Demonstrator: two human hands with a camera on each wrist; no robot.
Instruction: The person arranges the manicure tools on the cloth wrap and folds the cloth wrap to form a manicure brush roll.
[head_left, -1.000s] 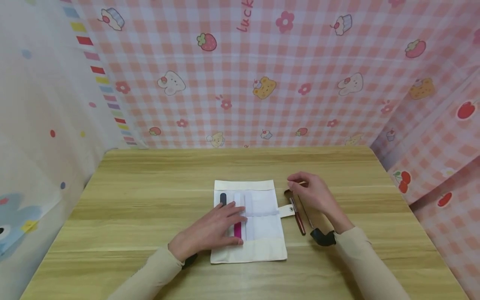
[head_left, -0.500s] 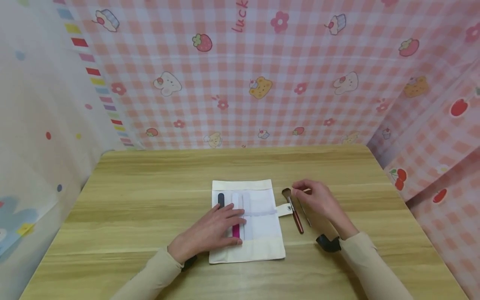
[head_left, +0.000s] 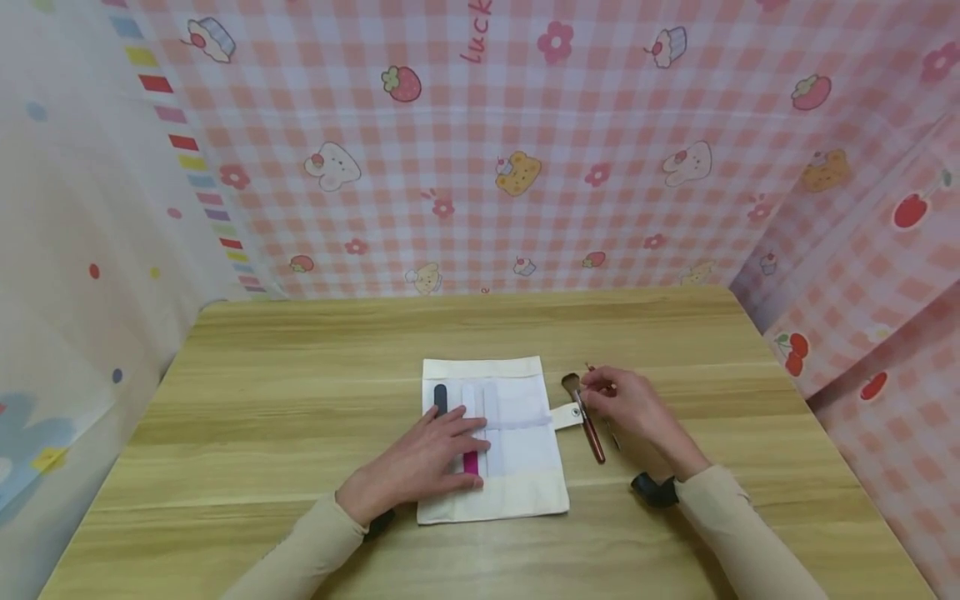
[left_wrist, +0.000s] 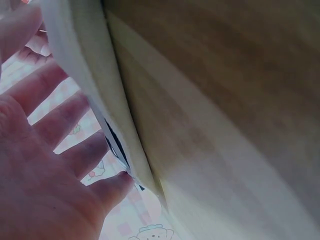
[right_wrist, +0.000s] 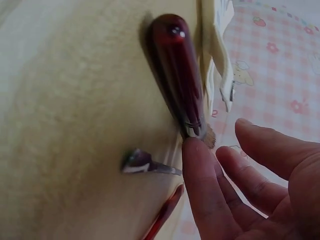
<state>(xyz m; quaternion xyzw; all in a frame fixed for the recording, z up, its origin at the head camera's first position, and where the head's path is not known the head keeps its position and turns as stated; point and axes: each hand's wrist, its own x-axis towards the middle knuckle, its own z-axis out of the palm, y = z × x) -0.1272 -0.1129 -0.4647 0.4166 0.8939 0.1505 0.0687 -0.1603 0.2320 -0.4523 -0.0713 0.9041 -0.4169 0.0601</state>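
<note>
A cream cloth pouch [head_left: 517,496] lies unfolded on the table, with a dark file [head_left: 441,396] and a magenta-and-white strip [head_left: 470,463] in it. My left hand [head_left: 420,458] rests across the pouch's left half, fingers spread; the left wrist view shows this hand [left_wrist: 50,165] at the pouch edge. My right hand [head_left: 630,404] is over the brushes. A thick red-handled makeup brush [head_left: 592,437] lies beside the snap strap [head_left: 566,415]. Beneath the right fingers lies a thinner brush [head_left: 615,437]. In the right wrist view a fingertip overlaps the thick brush [right_wrist: 175,70], thumb apart; contact is unclear.
Both brushes lie on the wood-grain table [head_left: 300,375] right of the pouch. A dark wrist device [head_left: 654,490] hangs below the right sleeve. Patterned cloth [head_left: 450,150] encloses the back and sides.
My right hand has moved down along the thinner brush, whose upper end now shows above the fingers. My left hand stays on the pouch. The head view has shifted slightly.
</note>
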